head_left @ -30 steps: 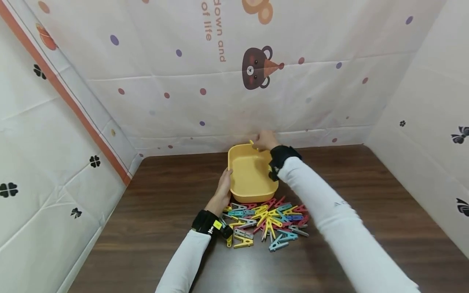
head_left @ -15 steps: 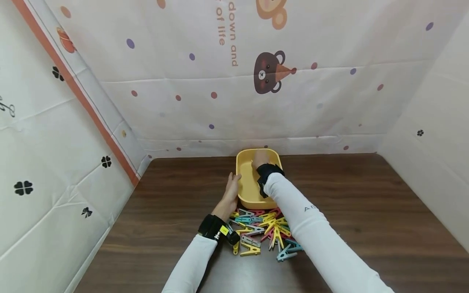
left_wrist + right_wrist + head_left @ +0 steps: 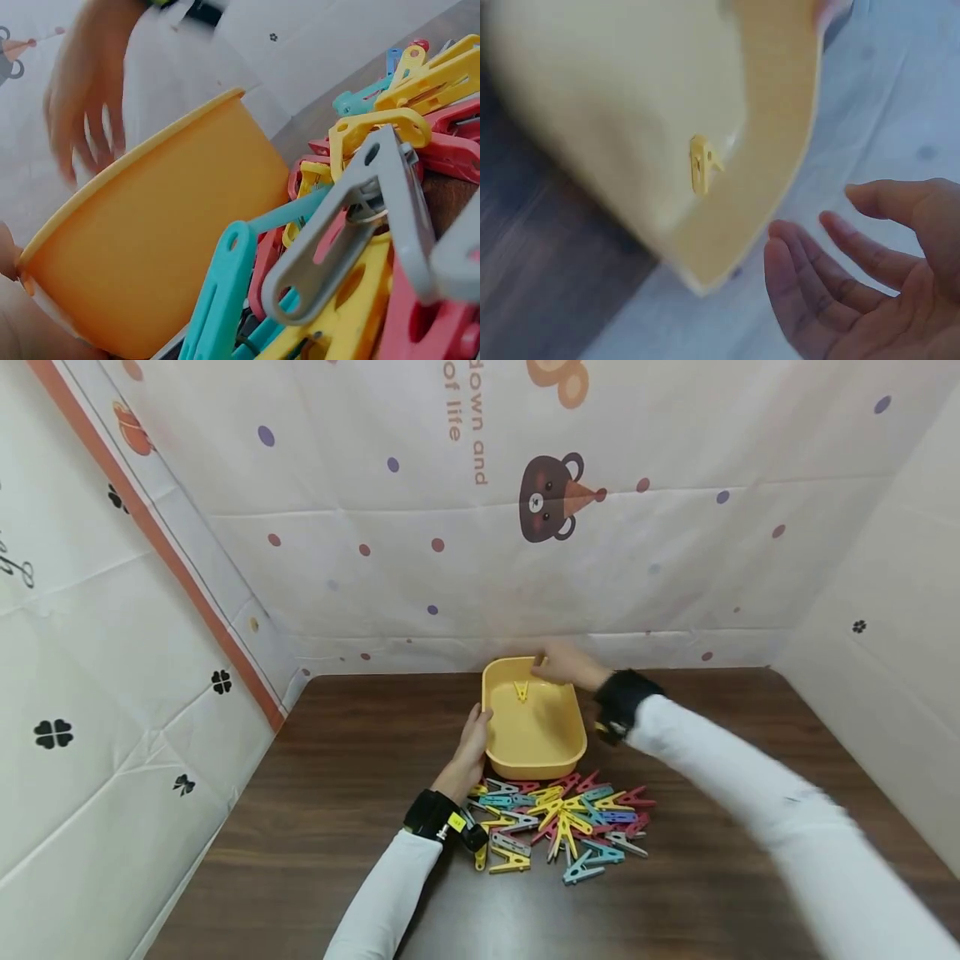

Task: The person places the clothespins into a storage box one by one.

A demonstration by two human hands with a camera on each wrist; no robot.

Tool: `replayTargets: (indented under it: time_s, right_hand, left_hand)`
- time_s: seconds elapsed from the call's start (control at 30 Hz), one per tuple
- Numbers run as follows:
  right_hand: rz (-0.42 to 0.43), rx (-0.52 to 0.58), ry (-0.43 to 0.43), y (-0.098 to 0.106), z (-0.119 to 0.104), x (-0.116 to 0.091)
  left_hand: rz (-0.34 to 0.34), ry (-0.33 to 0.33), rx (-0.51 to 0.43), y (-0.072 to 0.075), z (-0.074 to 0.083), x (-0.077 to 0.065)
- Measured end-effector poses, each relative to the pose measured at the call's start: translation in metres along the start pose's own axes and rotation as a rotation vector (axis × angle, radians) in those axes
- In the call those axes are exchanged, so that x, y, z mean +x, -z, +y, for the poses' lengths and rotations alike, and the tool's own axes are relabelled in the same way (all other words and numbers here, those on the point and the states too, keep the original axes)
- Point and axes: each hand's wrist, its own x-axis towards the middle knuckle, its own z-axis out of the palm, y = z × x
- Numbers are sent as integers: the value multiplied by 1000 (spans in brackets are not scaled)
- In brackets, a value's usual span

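Observation:
A yellow plastic bin (image 3: 534, 739) stands at the back of the table, with one yellow clothespin (image 3: 521, 692) lying inside near its far end. My left hand (image 3: 467, 750) holds the bin by its left side, thumb at the rim. Over the far right corner of the bin is my right hand (image 3: 567, 665). In the right wrist view this right hand (image 3: 855, 281) has its fingers spread and slightly bent beside the rim, with nothing between them. A heap of clothespins (image 3: 562, 814) in yellow, red, teal, grey and blue lies right in front of the bin.
The dark wooden table (image 3: 300, 827) meets a patterned white cloth wall (image 3: 360, 602) just behind the bin. White sheets hang at the left and right sides. In the left wrist view a grey clothespin (image 3: 337, 225) rises close to the camera.
My right hand put a yellow clothespin into the bin, let it go, and has come up and right to the far corner. The left hand keeps its hold on the bin.

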Motion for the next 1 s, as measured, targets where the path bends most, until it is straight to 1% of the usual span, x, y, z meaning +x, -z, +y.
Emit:
replayTargets:
  time_s: [0.03,0.1,0.17,0.2,0.27,0.37,0.5,0.57,0.67,0.77,0.9,1.0]
  right_hand:
    - [9,-25,42,7,-2,-18]
    - [10,-80,89,12,1,-53]
    - [-22,-94,116,9,10,-86]
    - [-47,-83,120,6,16,-100]
    - [-93,-57,131,-4,27,-124]
    - [-151,-27,157,-22,42,-146]
    - [-183,-29,142,-42,52,-162]
    - [-165,-42,139,-49,54,-165]
    - [-130,-53,137,-55,54,-168]
    - [-106,-43,160,-57,55,-170]
    - [-102,-28,192,-57,57,-167]
    - [-102,-48,201,-58,56,-166]
  left_hand:
    - [-11,-7,9,0,-1,0]
    - [-36,-21,30,1,-2,-1]
    - [-55,-37,57,1,-2,-2]
    - [-57,-43,69,1,-2,-2]
    - [-56,-49,86,1,0,-2]
    - [-55,-42,125,2,5,0]
    - [-59,-34,217,3,13,3]
    - [-60,-37,270,5,15,6]
    - [-67,-38,309,6,18,10]
    - [-67,-19,321,5,20,13]
    - [-72,21,311,4,24,20]
    - [-81,40,326,7,23,21]
